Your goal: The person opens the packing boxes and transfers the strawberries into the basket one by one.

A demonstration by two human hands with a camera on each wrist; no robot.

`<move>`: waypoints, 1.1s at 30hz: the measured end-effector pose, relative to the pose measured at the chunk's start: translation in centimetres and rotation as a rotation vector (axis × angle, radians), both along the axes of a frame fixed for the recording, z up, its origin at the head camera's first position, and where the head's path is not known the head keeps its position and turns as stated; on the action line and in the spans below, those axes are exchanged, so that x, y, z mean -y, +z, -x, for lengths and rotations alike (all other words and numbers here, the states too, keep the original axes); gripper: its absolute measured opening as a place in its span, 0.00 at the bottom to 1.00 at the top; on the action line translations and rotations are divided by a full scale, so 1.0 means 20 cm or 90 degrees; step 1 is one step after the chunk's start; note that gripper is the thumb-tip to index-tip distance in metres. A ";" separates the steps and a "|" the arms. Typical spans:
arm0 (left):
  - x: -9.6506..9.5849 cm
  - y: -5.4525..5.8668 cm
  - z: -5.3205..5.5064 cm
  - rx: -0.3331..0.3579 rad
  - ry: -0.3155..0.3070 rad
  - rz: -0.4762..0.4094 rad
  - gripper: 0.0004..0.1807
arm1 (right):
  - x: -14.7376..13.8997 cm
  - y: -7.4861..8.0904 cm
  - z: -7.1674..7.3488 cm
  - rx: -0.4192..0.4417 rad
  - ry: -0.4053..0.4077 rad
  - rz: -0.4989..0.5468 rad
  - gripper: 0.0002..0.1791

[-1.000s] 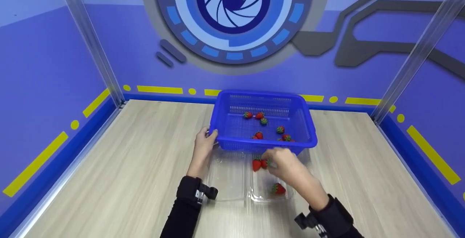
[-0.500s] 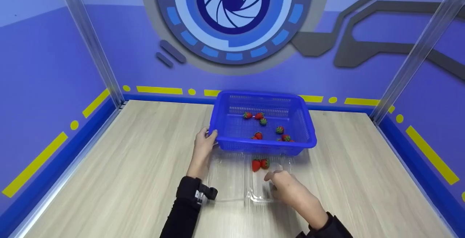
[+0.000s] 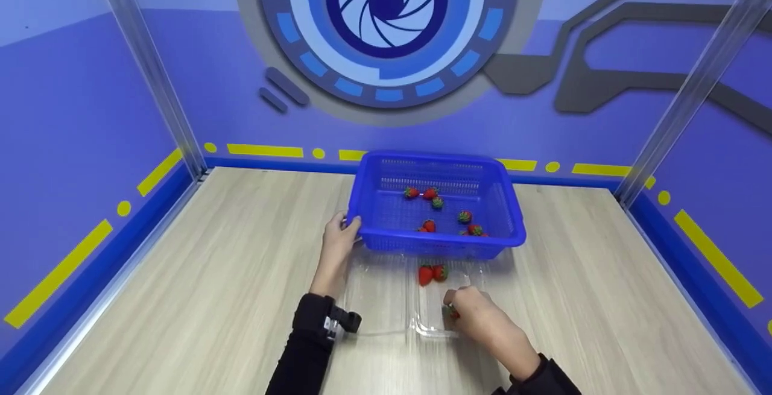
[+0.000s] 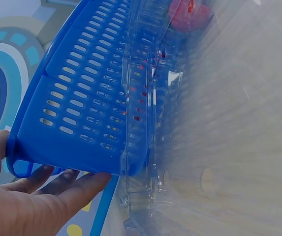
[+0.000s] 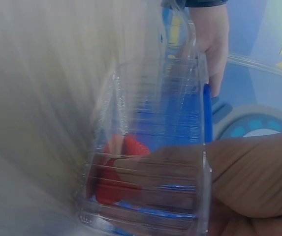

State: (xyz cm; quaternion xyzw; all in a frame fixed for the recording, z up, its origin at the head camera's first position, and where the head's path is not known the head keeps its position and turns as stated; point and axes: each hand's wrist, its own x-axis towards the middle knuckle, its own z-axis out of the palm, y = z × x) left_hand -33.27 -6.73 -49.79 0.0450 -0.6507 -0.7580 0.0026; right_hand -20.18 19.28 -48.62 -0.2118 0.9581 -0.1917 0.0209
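Note:
My left hand (image 3: 339,239) grips the rim of a blue plastic basket (image 3: 437,238) at its left front corner, thumb on top. In the left wrist view, its fingers (image 4: 84,191) lie against the basket's slotted side. A clear plastic clamshell box (image 3: 431,331) lies unfolded in front of the basket. Over its right half, my right hand (image 3: 485,319) pinches a strawberry (image 3: 453,312), mostly hidden in the head view. Through the clear wall, the right wrist view shows that red strawberry (image 5: 110,186) between the fingertips. Two other strawberries (image 3: 426,274) sit at the box's far end.
Several strawberries (image 3: 464,216) lie scattered inside the basket. Behind it rises a patterned blue wall (image 3: 386,135). Side walls with metal posts (image 3: 160,75) bound the wooden table (image 3: 241,262). The clamshell's left half (image 3: 377,298) extends beside my left forearm.
My right hand has moved back from the two far strawberries to the one at the box's near end and now pinches it. The left hand has stayed on the basket rim.

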 end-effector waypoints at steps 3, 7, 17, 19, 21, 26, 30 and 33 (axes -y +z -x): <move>0.00 0.00 0.00 0.000 0.003 0.005 0.20 | 0.00 0.00 0.00 -0.007 -0.008 0.002 0.13; 0.00 -0.01 0.00 0.001 0.006 0.012 0.20 | 0.01 -0.02 0.00 -0.013 -0.019 -0.002 0.12; 0.01 0.00 0.00 0.000 -0.005 0.019 0.21 | 0.00 -0.02 0.01 -0.002 -0.023 0.013 0.13; 0.01 0.01 0.00 0.003 -0.006 0.021 0.21 | 0.00 -0.02 0.01 0.020 -0.037 0.015 0.12; 0.00 -0.01 0.01 0.004 -0.004 0.018 0.20 | 0.00 -0.01 0.02 0.039 -0.050 0.017 0.13; 0.00 -0.01 0.00 0.006 -0.002 0.007 0.20 | -0.01 -0.02 0.02 0.051 -0.055 0.023 0.13; 0.00 -0.01 0.00 0.002 -0.003 0.003 0.20 | -0.01 -0.02 0.02 0.056 -0.053 0.034 0.12; 0.00 -0.01 0.00 0.002 -0.004 -0.006 0.19 | -0.01 -0.02 0.02 0.062 -0.058 0.040 0.12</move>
